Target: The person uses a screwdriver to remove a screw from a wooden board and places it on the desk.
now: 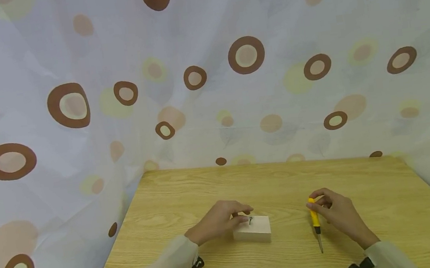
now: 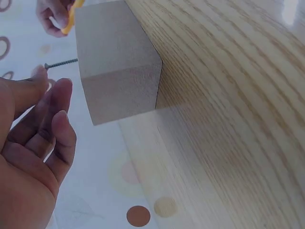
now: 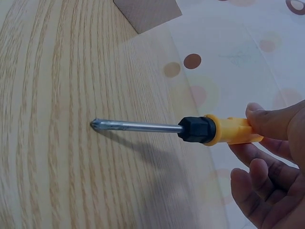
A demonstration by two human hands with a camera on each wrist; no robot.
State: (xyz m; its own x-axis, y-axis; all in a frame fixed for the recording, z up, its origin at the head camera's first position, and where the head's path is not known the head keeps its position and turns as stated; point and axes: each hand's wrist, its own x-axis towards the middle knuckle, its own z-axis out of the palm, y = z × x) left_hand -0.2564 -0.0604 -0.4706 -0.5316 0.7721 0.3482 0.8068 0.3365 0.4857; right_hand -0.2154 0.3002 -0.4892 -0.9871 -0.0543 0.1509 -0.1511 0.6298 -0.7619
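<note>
A pale rectangular block [image 1: 252, 233] lies on the table, with a dark threaded screw [image 2: 62, 63] standing upright from its top face. My left hand [image 1: 221, 219] is at the block's left side, thumb tip right by the screw head and the other fingers loosely bent and apart from it. To the right of the block, my right hand [image 1: 339, 213] pinches a yellow-handled screwdriver [image 3: 233, 130] near the handle's end, between thumb and fingers. Its metal shaft [image 3: 147, 127] points down toward the tabletop, and the cross-shaped tip shows in the right wrist view.
The wood-grain table [image 1: 189, 190] meets a spotted white sheet [image 1: 214, 125] at the back and both sides. The screwdriver and right hand cast a shadow on the wood. Dark straps [image 1: 360, 267] sit at both sleeve cuffs.
</note>
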